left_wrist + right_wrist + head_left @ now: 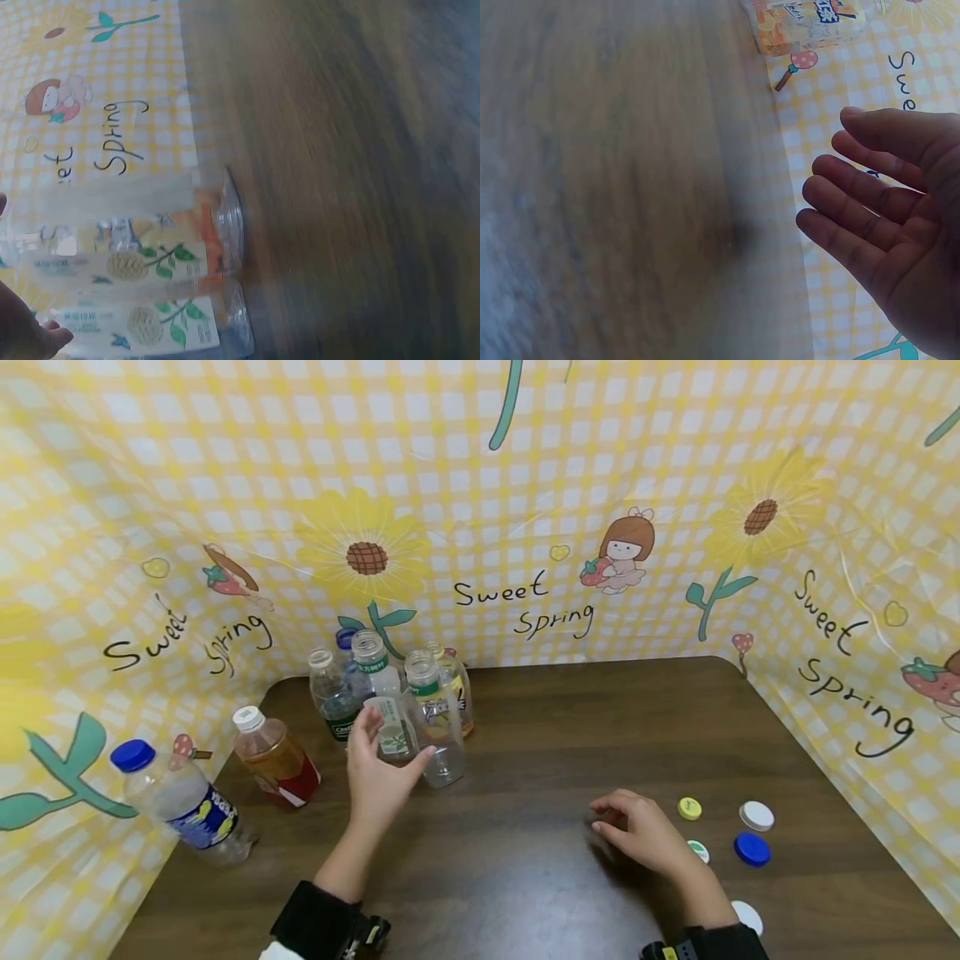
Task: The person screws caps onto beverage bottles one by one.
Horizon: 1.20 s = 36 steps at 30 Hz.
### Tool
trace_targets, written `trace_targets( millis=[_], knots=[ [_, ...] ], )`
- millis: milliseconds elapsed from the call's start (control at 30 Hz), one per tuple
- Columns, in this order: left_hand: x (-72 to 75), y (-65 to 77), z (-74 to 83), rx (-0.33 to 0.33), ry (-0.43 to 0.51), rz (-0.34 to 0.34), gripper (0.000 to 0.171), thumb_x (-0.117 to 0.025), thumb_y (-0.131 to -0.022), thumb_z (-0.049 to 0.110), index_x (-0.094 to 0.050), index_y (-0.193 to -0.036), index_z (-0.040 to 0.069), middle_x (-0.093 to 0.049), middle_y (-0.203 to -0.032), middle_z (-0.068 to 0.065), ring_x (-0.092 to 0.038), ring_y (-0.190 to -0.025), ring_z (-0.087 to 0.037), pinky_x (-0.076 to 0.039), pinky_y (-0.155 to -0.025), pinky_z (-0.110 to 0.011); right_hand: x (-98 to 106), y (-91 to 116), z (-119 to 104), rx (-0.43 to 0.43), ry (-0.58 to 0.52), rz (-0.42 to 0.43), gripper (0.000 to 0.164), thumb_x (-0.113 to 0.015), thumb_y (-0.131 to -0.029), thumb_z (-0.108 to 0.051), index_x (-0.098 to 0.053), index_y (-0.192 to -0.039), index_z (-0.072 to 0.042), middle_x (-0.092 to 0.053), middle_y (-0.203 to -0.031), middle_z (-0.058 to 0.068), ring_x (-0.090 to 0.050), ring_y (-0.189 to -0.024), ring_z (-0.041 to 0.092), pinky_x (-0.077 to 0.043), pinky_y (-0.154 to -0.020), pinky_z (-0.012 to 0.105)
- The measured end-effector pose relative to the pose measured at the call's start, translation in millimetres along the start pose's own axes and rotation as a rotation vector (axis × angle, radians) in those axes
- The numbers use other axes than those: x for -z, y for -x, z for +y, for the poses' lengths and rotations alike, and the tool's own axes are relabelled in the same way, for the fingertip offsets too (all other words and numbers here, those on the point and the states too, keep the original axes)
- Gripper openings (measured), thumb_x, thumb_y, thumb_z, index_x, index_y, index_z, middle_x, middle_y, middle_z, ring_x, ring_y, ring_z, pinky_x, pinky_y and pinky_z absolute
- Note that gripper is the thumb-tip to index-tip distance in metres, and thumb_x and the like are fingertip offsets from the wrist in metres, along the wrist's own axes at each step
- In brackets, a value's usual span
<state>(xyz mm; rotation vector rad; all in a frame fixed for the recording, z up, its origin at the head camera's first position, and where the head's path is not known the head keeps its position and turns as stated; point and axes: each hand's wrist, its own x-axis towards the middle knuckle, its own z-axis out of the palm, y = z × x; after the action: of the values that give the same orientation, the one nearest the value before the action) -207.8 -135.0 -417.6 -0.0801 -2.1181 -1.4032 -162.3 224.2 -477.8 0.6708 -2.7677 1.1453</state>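
Note:
My left hand [382, 781] is raised just in front of a group of bottles, thumb and fingers spread apart. Nearest its thumb stands an uncapped clear bottle [444, 762] with a green band at the neck. Behind the fingers is a similar uncapped bottle [395, 739] with a pale plant label. Both labels show side by side in the left wrist view, the upper bottle [161, 266] beside the lower one [142, 330]. My right hand [645, 831] hovers over the table, empty, its fingers loosely bent [885, 195]. A yellow cap [689, 808] and a green-and-white cap [699, 851] lie close to it.
Behind the front bottles stand an uncapped green-labelled bottle [333, 697], a blue-topped bottle and an orange-labelled bottle [461, 689]. At left are a white-capped amber bottle [277, 760] and a blue-capped bottle [187, 806]. White caps [757, 815] and a blue cap [752, 849] lie right. Checked cloth [480, 485] surrounds the table.

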Motion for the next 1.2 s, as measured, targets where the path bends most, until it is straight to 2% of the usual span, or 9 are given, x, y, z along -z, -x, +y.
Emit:
trace_targets(
  millis=[67,233,400,700,1000,1200],
  knots=[
    [-5.5,-2.5,0.6,0.001,-0.029,-0.026,0.099,-0.090,-0.068,0.013,-0.031,-0.146,-0.001,-0.041,-0.141,-0.021,-0.039,-0.134,-0.032,-0.033,-0.111,-0.043,-1,-1,0,-0.001,0.005,-0.001,0.020,-0.071,-0.087,-0.006,-0.069,-0.106,0.000,-0.066,-0.096,0.005,-0.062,-0.079,0.009,-0.054,-0.069,0.030],
    [-16.6,-10.9,3.5,-0.002,-0.140,-0.061,0.105,-0.091,-0.068,0.024,-0.030,-0.150,0.003,-0.036,-0.145,-0.022,-0.037,-0.134,-0.036,-0.035,-0.107,-0.052,-2,-2,-1,0.015,0.005,0.008,0.020,-0.072,-0.086,-0.006,-0.069,-0.105,0.000,-0.066,-0.097,0.007,-0.062,-0.079,0.009,-0.053,-0.067,0.031],
    [-27.2,-19.5,5.2,-0.006,-0.198,-0.056,0.106,-0.091,-0.067,0.027,-0.030,-0.150,0.004,-0.034,-0.147,-0.023,-0.033,-0.135,-0.039,-0.032,-0.107,-0.057,-2,-2,0,0.025,0.005,0.021,0.019,-0.072,-0.086,-0.005,-0.069,-0.104,0.000,-0.066,-0.096,0.006,-0.063,-0.079,0.008,-0.054,-0.067,0.031],
    [-35.7,-29.7,5.1,-0.026,-0.222,-0.029,0.103,-0.091,-0.066,0.029,-0.034,-0.148,0.005,-0.037,-0.143,-0.020,-0.035,-0.132,-0.037,-0.032,-0.106,-0.056,-1,-2,0,0.034,-0.008,0.027,0.018,-0.073,-0.086,-0.007,-0.070,-0.102,0.000,-0.066,-0.095,0.006,-0.063,-0.078,0.009,-0.054,-0.068,0.032],
    [-41.2,-31.6,3.3,0.007,-0.244,-0.051,0.098,-0.090,-0.067,0.029,-0.036,-0.145,0.002,-0.038,-0.140,-0.021,-0.036,-0.129,-0.035,-0.033,-0.107,-0.052,-2,0,-1,0.026,-0.022,0.021,0.017,-0.073,-0.086,-0.006,-0.070,-0.102,0.000,-0.066,-0.094,0.005,-0.062,-0.078,0.009,-0.053,-0.067,0.029],
    [-44.9,-32.0,0.3,0.025,-0.227,-0.056,0.098,-0.092,-0.065,0.027,-0.038,-0.143,0.000,-0.041,-0.137,-0.021,-0.040,-0.127,-0.035,-0.034,-0.106,-0.051,-4,1,2,0.030,-0.020,0.030,0.017,-0.073,-0.085,-0.003,-0.069,-0.102,0.000,-0.066,-0.093,0.006,-0.061,-0.077,0.007,-0.053,-0.067,0.027]
  ],
)
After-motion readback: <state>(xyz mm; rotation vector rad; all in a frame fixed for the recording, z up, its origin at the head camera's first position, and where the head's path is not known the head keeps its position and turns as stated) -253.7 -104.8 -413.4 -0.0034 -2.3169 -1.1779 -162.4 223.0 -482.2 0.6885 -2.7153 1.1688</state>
